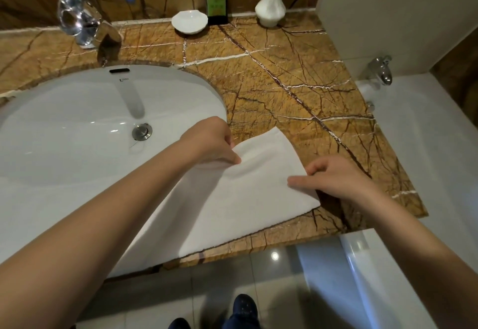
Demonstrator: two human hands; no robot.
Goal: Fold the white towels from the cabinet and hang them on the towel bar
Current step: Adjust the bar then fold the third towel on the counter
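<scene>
A white towel lies folded on the brown marble counter, partly over the right rim of the white sink. My left hand pinches the towel's far left edge between thumb and fingers. My right hand grips the towel's right edge, thumb on top and fingers curled at the border. The towel's far corner points toward the back of the counter. No towel bar or cabinet is in view.
A chrome faucet stands behind the sink. A white dish, a dark green soap bottle and a white vase line the back. A white bathtub with a chrome tap lies to the right. Tiled floor lies below.
</scene>
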